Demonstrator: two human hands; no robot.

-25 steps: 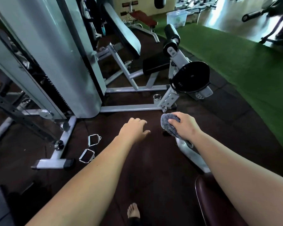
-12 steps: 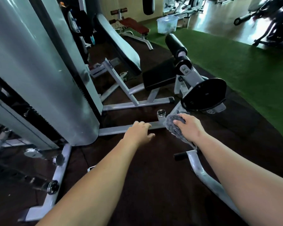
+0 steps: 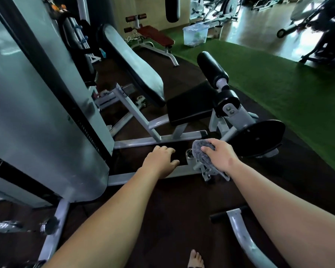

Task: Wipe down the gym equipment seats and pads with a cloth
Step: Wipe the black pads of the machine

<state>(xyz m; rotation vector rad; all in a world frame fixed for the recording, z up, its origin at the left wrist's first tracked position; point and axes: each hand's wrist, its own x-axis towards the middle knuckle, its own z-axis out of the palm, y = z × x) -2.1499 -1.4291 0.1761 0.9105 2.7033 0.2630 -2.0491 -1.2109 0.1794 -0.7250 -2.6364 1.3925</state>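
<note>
My right hand (image 3: 219, 154) grips a bunched grey cloth (image 3: 202, 153) in the air, just short of the machine's black seat pad (image 3: 190, 106). My left hand (image 3: 161, 158) reaches forward beside it with loosely curled fingers and holds nothing. Behind the seat leans a long black back pad (image 3: 135, 64) with a pale sheen. A black roller pad (image 3: 211, 67) stands at the seat's right end, and a round black disc (image 3: 257, 138) lies just right of the cloth.
The grey weight-stack housing (image 3: 37, 105) fills the left. Grey frame bars (image 3: 159, 140) cross the dark floor under my hands. A curved grey frame leg (image 3: 240, 231) lies at lower right. Green turf (image 3: 278, 89), a red bench (image 3: 155, 36) and a clear plastic bin (image 3: 195, 34) lie beyond.
I have moved closer to the seat machine; it looms larger and lower in view. Both hands went forward with me, the cloth still in my right hand.
</note>
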